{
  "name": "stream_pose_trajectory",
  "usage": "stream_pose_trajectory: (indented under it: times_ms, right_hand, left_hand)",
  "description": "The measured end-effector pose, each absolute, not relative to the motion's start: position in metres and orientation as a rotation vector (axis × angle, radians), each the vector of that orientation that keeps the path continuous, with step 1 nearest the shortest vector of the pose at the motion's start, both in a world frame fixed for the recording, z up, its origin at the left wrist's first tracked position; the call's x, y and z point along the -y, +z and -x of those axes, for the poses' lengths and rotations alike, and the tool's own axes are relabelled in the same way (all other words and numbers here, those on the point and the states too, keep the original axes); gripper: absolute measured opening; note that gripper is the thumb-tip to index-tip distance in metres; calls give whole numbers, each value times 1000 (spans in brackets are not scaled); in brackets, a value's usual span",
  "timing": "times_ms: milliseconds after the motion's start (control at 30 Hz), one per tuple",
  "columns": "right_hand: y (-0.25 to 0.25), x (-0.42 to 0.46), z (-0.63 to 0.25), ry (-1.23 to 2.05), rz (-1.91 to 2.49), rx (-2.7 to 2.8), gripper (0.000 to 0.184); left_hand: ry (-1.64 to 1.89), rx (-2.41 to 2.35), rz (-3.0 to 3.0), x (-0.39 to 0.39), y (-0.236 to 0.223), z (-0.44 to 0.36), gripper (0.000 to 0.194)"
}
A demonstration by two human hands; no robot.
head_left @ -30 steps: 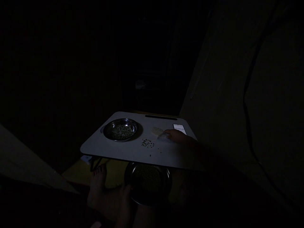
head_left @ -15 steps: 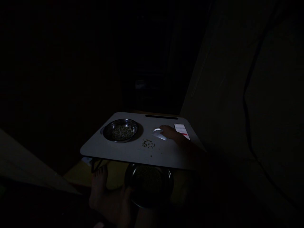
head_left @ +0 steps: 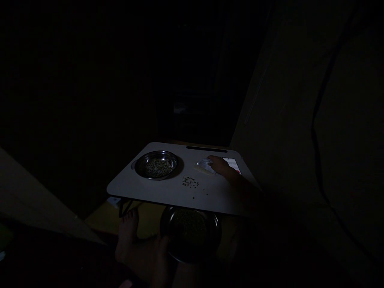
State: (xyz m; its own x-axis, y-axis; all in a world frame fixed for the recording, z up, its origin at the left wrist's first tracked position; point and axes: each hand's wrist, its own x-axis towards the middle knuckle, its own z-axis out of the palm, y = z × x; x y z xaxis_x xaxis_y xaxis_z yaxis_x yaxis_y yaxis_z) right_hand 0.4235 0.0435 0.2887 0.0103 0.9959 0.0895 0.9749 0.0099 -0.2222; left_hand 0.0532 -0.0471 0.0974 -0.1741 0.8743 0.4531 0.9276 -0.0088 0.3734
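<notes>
On the white folding table (head_left: pixel 150 192), my right hand (head_left: pixel 219 164) grips a small shiny metal dish (head_left: pixel 205 163) by its right edge, tilted. Pale, fine grains (head_left: pixel 204 171) lie along the near side of this dish. Left of them is a scatter of small dark seeds (head_left: pixel 190 182). Below the table's front edge, my left hand (head_left: pixel 162 245) holds the left rim of a dark, wide bowl (head_left: pixel 217 236) with greenish seeds inside. Its fingers are dim, but they close on the rim.
A steel bowl (head_left: pixel 175 158) with mixed pale and green bits stands on the table's left. A lit phone (head_left: pixel 232 163) lies partly behind my right hand. My bare foot (head_left: pixel 129 228) is below the table; a wall with a hanging cable (head_left: pixel 315 148) rises on the right.
My right hand has tipped the small metal dish, and pale grains now show beside it. The view has shifted slightly; my left hand stays on the wide bowl.
</notes>
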Motion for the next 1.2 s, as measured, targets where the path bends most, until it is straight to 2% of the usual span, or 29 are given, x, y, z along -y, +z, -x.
stream_pose_trajectory:
  times_ms: [33,100,200,300,400,467,600,800,900,1033,1167,1200]
  right_hand:
    - [290,-41,-425,140,2047,2061,39]
    - [293,-36,-427,165,2011,2074,38]
    - [293,-26,-431,237,1951,2146,36]
    - [292,-16,-435,281,1925,2243,32]
    - [289,-5,-440,285,1954,2281,31]
    - [286,0,-445,280,1983,2279,32]
    - [278,5,-452,243,2023,2295,31]
    - [278,8,-444,201,1907,2313,38]
    - [282,9,-433,196,1928,2342,38]
    - [285,9,-423,210,1900,2373,38]
    - [284,10,-419,223,1856,2405,38]
    - [284,11,-418,226,1846,2417,37]
  left_hand:
    - [-673,2118,2082,36,85,-41,36]
    - [-422,2042,2085,24,65,-25,35]
    - [-380,1985,2080,24,58,-21,37]
    - [-816,2039,2119,39,85,-38,52]
    - [-1568,2005,2021,65,131,-71,39]
    - [-1670,1956,1992,89,161,-101,37]
    - [-2145,1891,1550,134,203,-160,41]
    - [-2195,1953,1481,153,232,-186,25]
    - [-2148,1883,1511,155,234,-189,24]
    - [-2053,1876,1516,149,210,-179,29]
    - [-1872,1982,1711,106,166,-126,35]
    - [-1657,2085,1905,92,155,-109,34]
